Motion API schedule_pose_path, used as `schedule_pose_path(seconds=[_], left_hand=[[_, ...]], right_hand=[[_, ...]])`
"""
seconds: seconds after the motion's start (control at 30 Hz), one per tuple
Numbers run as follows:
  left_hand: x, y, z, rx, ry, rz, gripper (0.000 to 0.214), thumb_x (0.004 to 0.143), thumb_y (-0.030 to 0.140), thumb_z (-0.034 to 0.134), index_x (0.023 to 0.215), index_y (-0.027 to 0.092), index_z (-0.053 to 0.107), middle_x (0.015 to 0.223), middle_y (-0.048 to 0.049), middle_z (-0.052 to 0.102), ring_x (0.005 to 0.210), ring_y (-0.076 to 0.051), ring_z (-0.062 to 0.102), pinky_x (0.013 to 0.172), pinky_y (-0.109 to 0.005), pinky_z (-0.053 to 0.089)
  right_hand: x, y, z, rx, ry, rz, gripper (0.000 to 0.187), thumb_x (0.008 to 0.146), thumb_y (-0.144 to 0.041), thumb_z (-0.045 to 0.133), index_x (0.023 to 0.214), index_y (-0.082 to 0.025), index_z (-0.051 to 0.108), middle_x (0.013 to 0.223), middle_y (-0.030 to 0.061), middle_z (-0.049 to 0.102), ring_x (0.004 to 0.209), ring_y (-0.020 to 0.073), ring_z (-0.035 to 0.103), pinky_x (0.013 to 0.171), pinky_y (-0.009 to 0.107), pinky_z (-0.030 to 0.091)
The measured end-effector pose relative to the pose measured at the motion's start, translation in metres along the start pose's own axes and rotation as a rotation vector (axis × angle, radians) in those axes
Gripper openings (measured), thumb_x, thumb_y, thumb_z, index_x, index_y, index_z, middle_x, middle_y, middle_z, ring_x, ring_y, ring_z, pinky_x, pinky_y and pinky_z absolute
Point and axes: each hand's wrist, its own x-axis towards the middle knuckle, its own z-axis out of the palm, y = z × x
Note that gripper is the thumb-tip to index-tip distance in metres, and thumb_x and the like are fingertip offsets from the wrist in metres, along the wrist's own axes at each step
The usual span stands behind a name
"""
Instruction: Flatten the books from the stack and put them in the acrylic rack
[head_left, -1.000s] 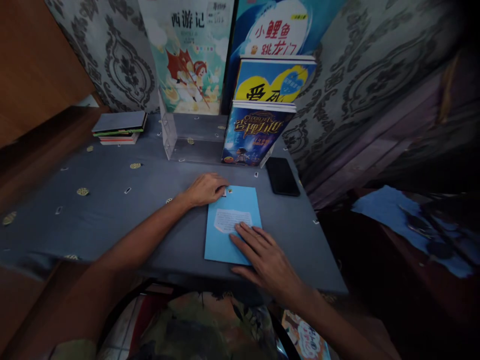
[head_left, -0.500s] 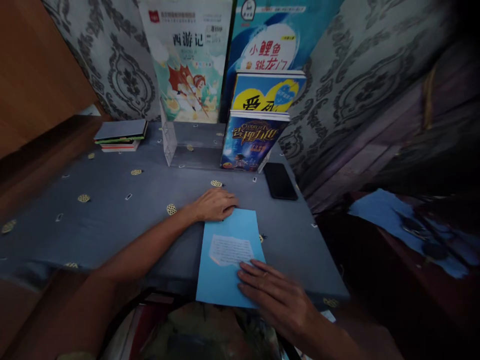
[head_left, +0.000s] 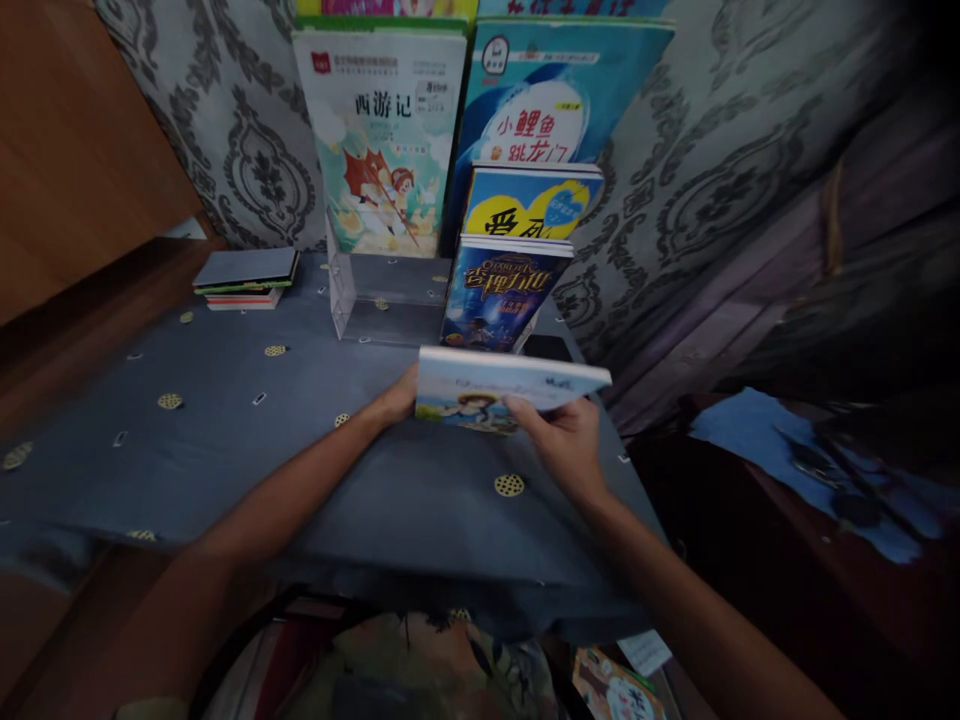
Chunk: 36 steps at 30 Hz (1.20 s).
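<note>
Both my hands hold a thin picture book [head_left: 495, 388] just above the grey tablecloth [head_left: 247, 440], its illustrated cover turned toward me and its top edge tipped away. My left hand [head_left: 397, 402] grips its left edge, mostly hidden behind the book. My right hand [head_left: 562, 445] clasps the lower right part, thumb on the cover. Right behind the book stands a clear acrylic display stand [head_left: 352, 290] with a dark blue book [head_left: 499, 290] and a yellow and blue book [head_left: 532, 200] on its right side.
Two tall books [head_left: 386, 140] lean against the patterned wall behind the stand. A small stack of books [head_left: 244, 278] lies at the back left. A black phone [head_left: 551, 347] peeks out behind the held book. The table edge drops off to the right.
The blue book that lay face down under both hands has been picked up off the table, turned over and raised toward the stand. The view has tilted upward.
</note>
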Motion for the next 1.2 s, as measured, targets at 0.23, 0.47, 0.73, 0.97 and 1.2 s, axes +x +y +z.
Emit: schedule_pose_path(seconds=[0.23, 0.47, 0.73, 0.97, 1.2], left_hand=[[0.009, 0.0, -0.001, -0.359, 0.02, 0.014, 0.073, 0.088, 0.077, 0.047, 0.118, 0.015, 0.07, 0.118, -0.0127, 0.075, 0.119, -0.031, 0.066, 0.108, -0.047, 0.047], [0.009, -0.006, -0.006, -0.276, 0.13, 0.077, 0.053, 0.082, 0.057, 0.072, 0.112, 0.013, 0.067, 0.105, -0.0115, 0.077, 0.098, -0.027, 0.072, 0.092, -0.041, 0.056], [0.014, -0.018, -0.021, 0.043, 0.314, 0.205, 0.055, 0.079, 0.036, 0.073, 0.128, 0.018, 0.055, 0.107, -0.0071, 0.073, 0.091, -0.021, 0.069, 0.078, -0.032, 0.057], [0.01, -0.019, -0.027, 0.699, 0.387, 0.278, 0.058, 0.089, 0.033, 0.061, 0.143, 0.013, 0.049, 0.133, -0.0161, 0.063, 0.126, -0.031, 0.056, 0.112, -0.05, 0.042], [0.0, -0.012, -0.014, 1.283, 0.289, 0.217, 0.05, 0.095, 0.028, 0.047, 0.141, 0.008, 0.049, 0.15, -0.0232, 0.049, 0.148, -0.033, 0.034, 0.121, -0.053, 0.027]], right_hand=[[0.015, 0.049, 0.025, 0.101, 0.007, 0.139, 0.044, 0.083, -0.055, 0.069, 0.107, -0.019, 0.07, 0.106, 0.0085, 0.078, 0.096, 0.0281, 0.072, 0.088, 0.046, 0.059], [0.01, 0.057, 0.016, 0.085, -0.087, 0.228, 0.045, 0.083, -0.057, 0.069, 0.109, -0.02, 0.066, 0.106, 0.0083, 0.076, 0.094, 0.0276, 0.071, 0.083, 0.044, 0.058], [0.001, 0.077, 0.004, -0.086, -0.161, 0.226, 0.052, 0.086, -0.058, 0.064, 0.122, -0.02, 0.061, 0.113, 0.0108, 0.074, 0.094, 0.0278, 0.069, 0.083, 0.045, 0.057], [0.004, 0.074, -0.003, -0.252, -0.218, 0.193, 0.045, 0.088, -0.056, 0.058, 0.115, -0.02, 0.064, 0.091, 0.006, 0.076, 0.075, 0.0233, 0.068, 0.069, 0.036, 0.055], [0.004, 0.052, -0.014, -0.848, -0.215, 0.132, 0.031, 0.091, -0.042, 0.053, 0.098, -0.019, 0.073, 0.073, 0.0073, 0.071, 0.066, 0.0248, 0.066, 0.057, 0.032, 0.043]])
